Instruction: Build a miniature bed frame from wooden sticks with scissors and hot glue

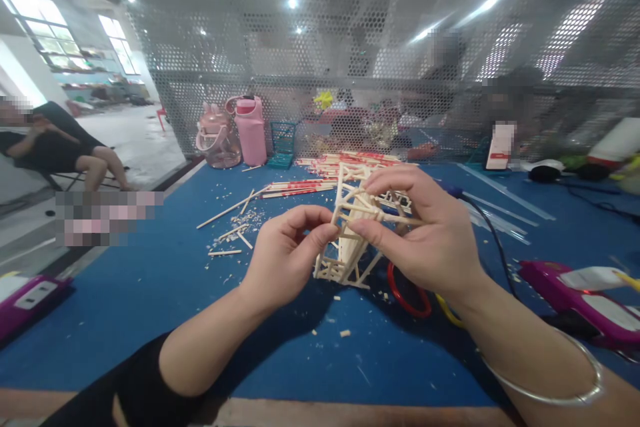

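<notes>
A small openwork frame of pale wooden sticks [351, 250] stands tilted between my hands over the blue tabletop. My left hand [287, 253] pinches the near left edge of this frame between thumb and forefinger. From the right, my right hand [430, 230] grips its upper part, with the thumb in front and the fingers over the top. Part of the frame behind the right fingers is hidden. Just under the right hand lie a red loop [411, 300] and a yellow curved piece [449, 312], perhaps tool handles.
Bundled sticks with red wrappers [300, 188] and loose scraps [240, 230] lie behind and left. Pink bottles [250, 133], a teal stand [283, 147] and a phone [500, 147] line the mesh screen. Clear strips [500, 207] and purple power strips [580, 300] flank me. A person sits left.
</notes>
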A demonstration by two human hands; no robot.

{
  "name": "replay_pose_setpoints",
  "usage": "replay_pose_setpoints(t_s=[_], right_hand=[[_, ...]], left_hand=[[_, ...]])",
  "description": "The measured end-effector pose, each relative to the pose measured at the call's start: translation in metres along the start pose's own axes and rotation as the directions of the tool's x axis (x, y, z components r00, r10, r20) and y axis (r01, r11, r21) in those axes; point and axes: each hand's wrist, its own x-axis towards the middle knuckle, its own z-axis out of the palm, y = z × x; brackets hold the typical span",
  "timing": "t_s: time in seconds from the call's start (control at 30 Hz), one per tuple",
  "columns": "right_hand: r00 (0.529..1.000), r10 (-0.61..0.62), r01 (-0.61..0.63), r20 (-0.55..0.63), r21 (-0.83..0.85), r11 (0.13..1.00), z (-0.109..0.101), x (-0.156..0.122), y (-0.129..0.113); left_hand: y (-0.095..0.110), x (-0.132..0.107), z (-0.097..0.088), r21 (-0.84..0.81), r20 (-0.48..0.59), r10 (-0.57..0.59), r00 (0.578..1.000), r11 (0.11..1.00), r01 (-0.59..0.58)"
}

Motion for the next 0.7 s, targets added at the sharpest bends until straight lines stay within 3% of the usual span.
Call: replay_pose_setpoints(t_s=[0.7], right_hand=[[0.999, 0.037, -0.037, -0.002, 0.006, 0.999, 0.0029, 0.0008, -0.0038]], left_hand=[[0.0015, 0.0017, -0.0006, -0.027, -0.078, -0.013, 0.997, 1.000, 0.011]])
